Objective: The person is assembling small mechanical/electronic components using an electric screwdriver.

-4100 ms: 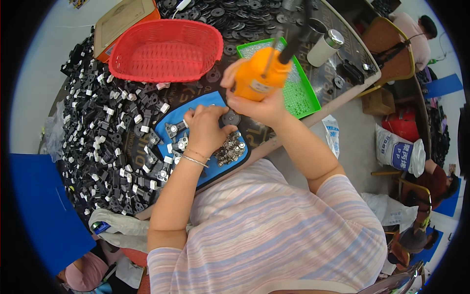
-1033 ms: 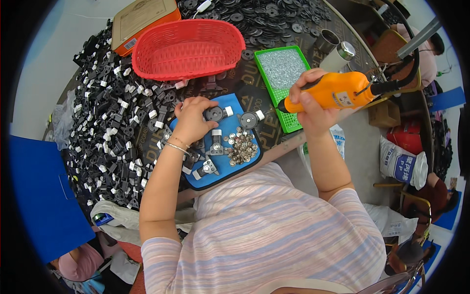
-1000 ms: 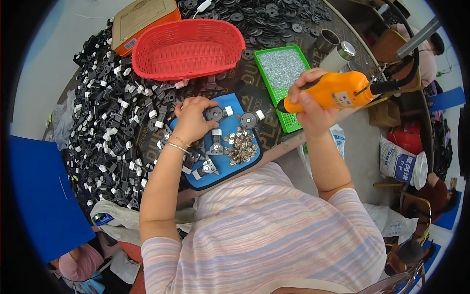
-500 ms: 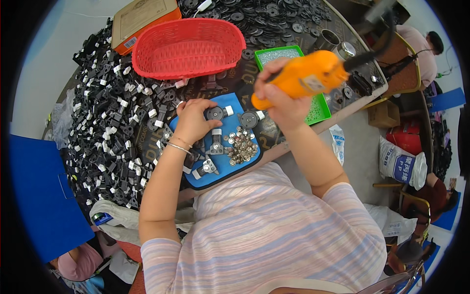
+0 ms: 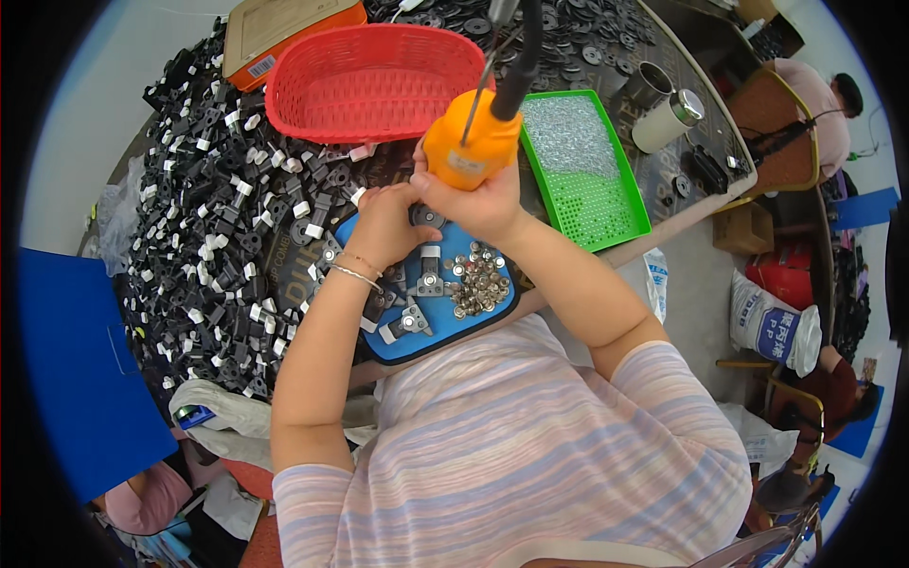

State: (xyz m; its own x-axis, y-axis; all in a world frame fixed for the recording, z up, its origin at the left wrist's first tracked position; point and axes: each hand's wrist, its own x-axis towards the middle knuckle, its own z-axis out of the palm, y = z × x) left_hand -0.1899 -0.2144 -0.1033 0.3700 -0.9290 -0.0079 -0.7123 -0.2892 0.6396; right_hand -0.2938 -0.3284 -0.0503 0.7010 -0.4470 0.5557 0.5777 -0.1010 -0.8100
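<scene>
My right hand [image 5: 485, 204] grips an orange electric screwdriver [image 5: 471, 142], held upright with its cord at the top. Its tip is hidden behind the hands. Beside it my left hand [image 5: 383, 225] rests on the blue mat [image 5: 440, 324], thumb and fingers closed about a black round plastic part [image 5: 428, 216], which is partly covered. Below the hands lie a black part with a white end [image 5: 430, 270] and another black-and-white part [image 5: 407, 325]. A heap of small round metal pieces [image 5: 480, 282] sits at the mat's right side.
A large pile of black-and-white parts [image 5: 208, 237] covers the left. Behind stand a red basket [image 5: 379, 123] and an orange box [image 5: 284, 43]. At right are a green tray [image 5: 606, 232] of small silver pieces and a metal-capped bottle [image 5: 668, 121]. Other people sit nearby.
The screwdriver has swung left and upright, from over the green tray to above the black round part. My right hand now meets my left, which stays at the part.
</scene>
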